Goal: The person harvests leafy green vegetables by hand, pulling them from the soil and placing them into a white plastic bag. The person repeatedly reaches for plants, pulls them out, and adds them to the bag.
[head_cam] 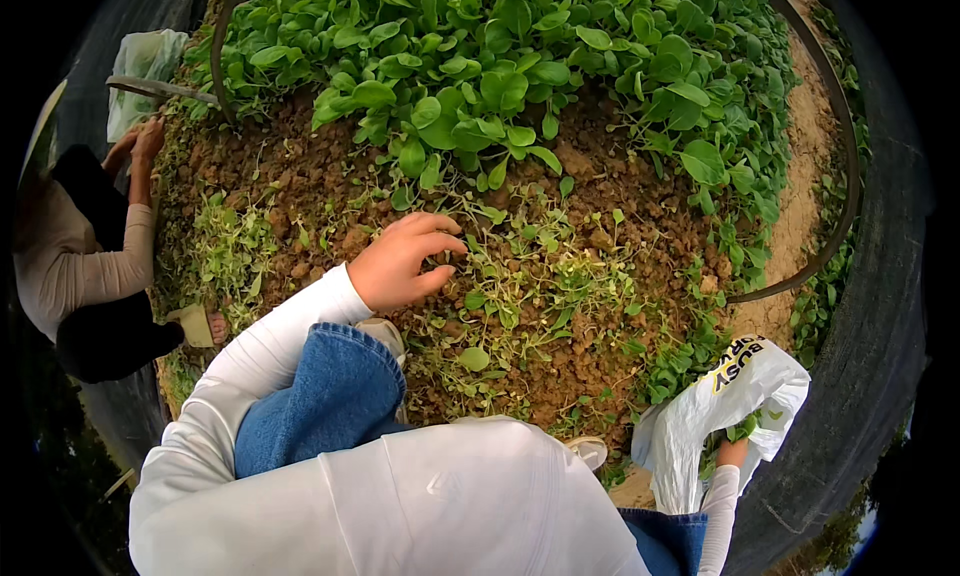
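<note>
My left hand hovers over the soil with its fingers apart and nothing between them. In front of it stand dense leafy green seedlings, rooted in brown clods of soil. Pulled, wilting plants and small loose leaves are scattered just right of that hand. My right hand reaches into the mouth of a white plastic bag at the lower right. Green leaves show beside its fingers, which the bag mostly hides, so its grip cannot be told.
A co-worker crouches at the left, both hands close to a translucent plastic bag. Dark curved hoops arch at the bed's left and right, one a black hoop. Black ground sheet runs along the right edge.
</note>
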`<state>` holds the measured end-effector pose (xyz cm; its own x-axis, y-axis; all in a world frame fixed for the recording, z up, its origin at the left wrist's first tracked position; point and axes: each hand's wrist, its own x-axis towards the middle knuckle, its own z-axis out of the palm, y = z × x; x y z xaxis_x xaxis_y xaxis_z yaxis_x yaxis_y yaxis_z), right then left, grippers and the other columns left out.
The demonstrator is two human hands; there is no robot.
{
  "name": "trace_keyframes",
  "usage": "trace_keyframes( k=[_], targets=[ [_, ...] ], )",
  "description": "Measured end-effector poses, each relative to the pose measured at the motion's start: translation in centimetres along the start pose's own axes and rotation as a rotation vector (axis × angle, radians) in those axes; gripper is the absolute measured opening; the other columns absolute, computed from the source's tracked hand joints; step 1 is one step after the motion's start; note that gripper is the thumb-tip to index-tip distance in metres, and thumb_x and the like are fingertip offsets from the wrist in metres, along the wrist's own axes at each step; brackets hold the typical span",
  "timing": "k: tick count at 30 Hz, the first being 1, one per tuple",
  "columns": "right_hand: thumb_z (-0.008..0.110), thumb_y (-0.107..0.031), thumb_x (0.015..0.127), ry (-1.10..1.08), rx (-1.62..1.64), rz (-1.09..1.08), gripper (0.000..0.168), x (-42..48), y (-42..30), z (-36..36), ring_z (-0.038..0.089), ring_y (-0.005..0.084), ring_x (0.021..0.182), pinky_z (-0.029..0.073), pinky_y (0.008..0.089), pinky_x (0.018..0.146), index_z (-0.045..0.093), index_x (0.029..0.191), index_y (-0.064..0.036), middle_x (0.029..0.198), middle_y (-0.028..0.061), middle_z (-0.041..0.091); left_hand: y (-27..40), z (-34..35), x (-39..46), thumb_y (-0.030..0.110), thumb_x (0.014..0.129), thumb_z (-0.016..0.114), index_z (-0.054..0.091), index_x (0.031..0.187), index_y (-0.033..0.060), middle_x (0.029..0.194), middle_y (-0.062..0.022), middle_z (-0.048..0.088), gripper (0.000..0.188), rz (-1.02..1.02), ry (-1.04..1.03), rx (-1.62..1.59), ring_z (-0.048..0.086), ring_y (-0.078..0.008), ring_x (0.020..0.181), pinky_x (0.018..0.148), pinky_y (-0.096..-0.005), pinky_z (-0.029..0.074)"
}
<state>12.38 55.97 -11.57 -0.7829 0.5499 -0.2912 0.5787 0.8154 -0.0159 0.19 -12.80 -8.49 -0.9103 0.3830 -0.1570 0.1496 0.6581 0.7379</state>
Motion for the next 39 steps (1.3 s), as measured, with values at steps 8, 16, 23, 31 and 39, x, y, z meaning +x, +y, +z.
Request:
trace_keyframes(
  k=[8, 16, 23, 31, 39],
  targets=[
    [0.065, -0.015, 0.067, -0.772, -1.039, -0.231, 0.033, 1.0, -19.7, -11.5, 0.059, 0.0351, 0.076, 0.047, 0.0379, 0.071, 0.059, 0.095, 0.000, 0.086, 0.0181, 0.062, -2.8, 0.5, -2.4, 0.015, 0.076, 0.055, 0.058, 0.099, 0.0049, 0.102, -0.0105, 0.054, 0.025, -0.072, -0.030, -0.091, 0.050, -0.0274, 0.097, 0.086, -0.0378, 0.039],
    [0.059, -0.003, 0.073, -0.334, 0.131, -1.193, 0.039, -4.2, -50.0, 1.6, 0.051, 0.0324, 0.100, 0.042, 0.0348, 0.084, 0.050, 0.111, -0.004, 0.112, 0.0157, 0.052, -3.2, 0.3, -2.6, 0.013, 0.075, 0.055, 0.058, 0.096, 0.0043, 0.096, -0.0103, 0.055, 0.022, -0.012, 0.023, -0.208, 0.052, -0.0274, 0.092, 0.083, -0.0377, 0.041],
    [0.074, -0.025, 0.058, 0.077, 0.273, -1.291, 0.066, -6.8, -61.2, 10.8, 0.040, 0.0366, 0.103, 0.034, 0.0429, 0.090, 0.046, 0.116, -0.011, 0.113, 0.0146, 0.044, -5.3, -0.2, -4.7, 0.012, 0.075, 0.054, 0.058, 0.093, 0.0049, 0.093, -0.0090, 0.056, 0.020, -0.067, -0.005, -0.276, 0.052, -0.0263, 0.091, 0.082, -0.0371, 0.040],
    [0.072, -0.009, 0.061, -0.041, 0.782, -1.153, 0.051, -7.8, -63.1, 13.8, 0.053, 0.0303, 0.093, 0.042, 0.0348, 0.081, 0.050, 0.107, -0.004, 0.101, 0.0120, 0.055, -7.0, -0.1, -4.4, 0.010, 0.075, 0.055, 0.058, 0.094, 0.0046, 0.094, -0.0097, 0.057, 0.020, -0.060, 0.035, -0.342, 0.053, -0.0274, 0.088, 0.080, -0.0362, 0.042],
    [0.062, -0.013, 0.076, -0.282, 1.155, -0.935, 0.039, -9.8, -63.7, 11.6, 0.053, 0.0240, 0.095, 0.042, 0.0311, 0.083, 0.049, 0.110, 0.001, 0.107, 0.0115, 0.055, -7.5, -0.1, -4.5, 0.009, 0.076, 0.055, 0.058, 0.094, 0.0040, 0.094, -0.0103, 0.057, 0.019, -0.078, 0.020, -0.368, 0.054, -0.0280, 0.088, 0.078, -0.0367, 0.043]
  ],
)
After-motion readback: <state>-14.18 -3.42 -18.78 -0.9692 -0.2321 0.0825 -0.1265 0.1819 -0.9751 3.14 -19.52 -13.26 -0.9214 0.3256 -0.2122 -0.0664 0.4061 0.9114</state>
